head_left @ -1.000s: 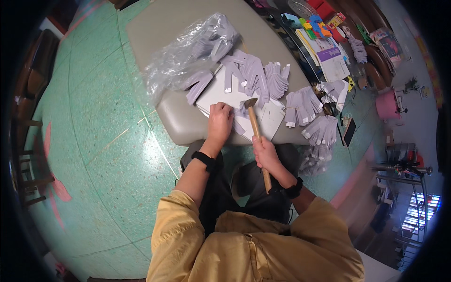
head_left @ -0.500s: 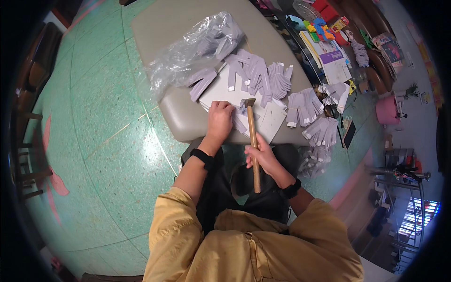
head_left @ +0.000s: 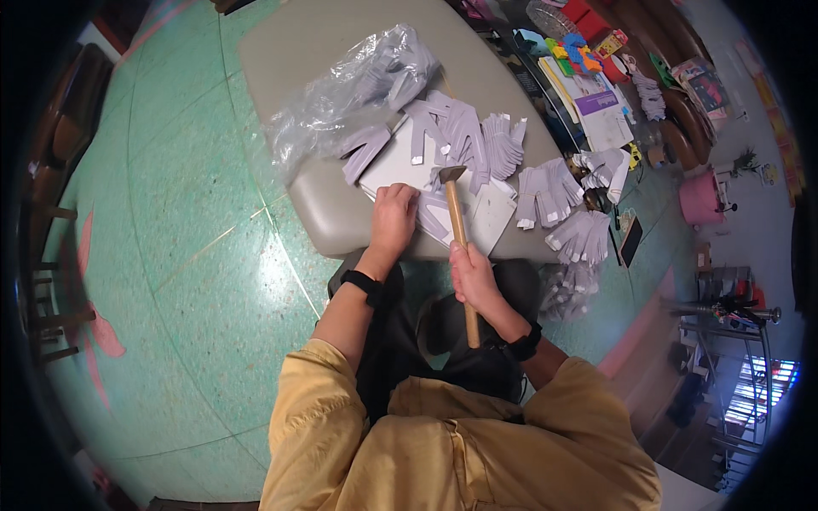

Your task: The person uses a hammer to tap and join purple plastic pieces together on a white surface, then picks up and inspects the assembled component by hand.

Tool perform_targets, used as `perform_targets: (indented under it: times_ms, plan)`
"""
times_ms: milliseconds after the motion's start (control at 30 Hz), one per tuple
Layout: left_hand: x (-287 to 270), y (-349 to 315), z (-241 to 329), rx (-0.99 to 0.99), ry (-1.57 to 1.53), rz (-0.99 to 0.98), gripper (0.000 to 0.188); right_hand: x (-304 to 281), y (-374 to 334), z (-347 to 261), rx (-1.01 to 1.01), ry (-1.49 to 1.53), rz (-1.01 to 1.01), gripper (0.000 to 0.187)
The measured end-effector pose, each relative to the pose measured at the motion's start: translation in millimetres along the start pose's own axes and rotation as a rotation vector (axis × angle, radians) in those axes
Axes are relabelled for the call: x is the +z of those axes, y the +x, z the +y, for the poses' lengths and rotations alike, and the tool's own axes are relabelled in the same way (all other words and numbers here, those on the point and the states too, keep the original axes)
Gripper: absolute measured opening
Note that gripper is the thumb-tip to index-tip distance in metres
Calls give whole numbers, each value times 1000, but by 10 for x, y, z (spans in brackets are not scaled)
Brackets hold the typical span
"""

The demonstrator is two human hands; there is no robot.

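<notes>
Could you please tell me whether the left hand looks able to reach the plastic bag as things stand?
Probably yes: the bag lies ahead of the left hand, and the hammer is off to the right.

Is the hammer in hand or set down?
In hand: the right hand is closed around the hammer by its wooden handle. Whether its head touches anything, I cannot tell.

Both forearms [head_left: 348,317] reach forward and slant inward. The left hand [head_left: 394,215] lies palm down, fingers [head_left: 399,192] curled; the right hand [head_left: 477,279], farther back, curls into a closed grip.
</notes>
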State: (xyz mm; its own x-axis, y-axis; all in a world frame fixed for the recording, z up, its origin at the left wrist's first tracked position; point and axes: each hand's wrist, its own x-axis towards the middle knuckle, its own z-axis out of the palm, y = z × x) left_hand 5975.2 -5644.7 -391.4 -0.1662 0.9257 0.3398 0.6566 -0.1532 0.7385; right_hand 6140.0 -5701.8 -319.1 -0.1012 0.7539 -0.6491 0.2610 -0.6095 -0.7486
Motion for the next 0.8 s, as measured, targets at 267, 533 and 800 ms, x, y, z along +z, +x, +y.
perform_targets:
  times_ms: [267, 533, 800]
  plan:
    - [-38, 19, 56, -112, -71, -42, 36, 114, 75, -52, 52, 30, -23, 30]
    - [-28, 24, 23, 18, -16, -9, 14, 22, -101, -84, 66, 167, 66, 30]
    - [-25, -4, 57, 54, 28, -13, 9, -80, 64, 236, -126, 114, 28, 26]
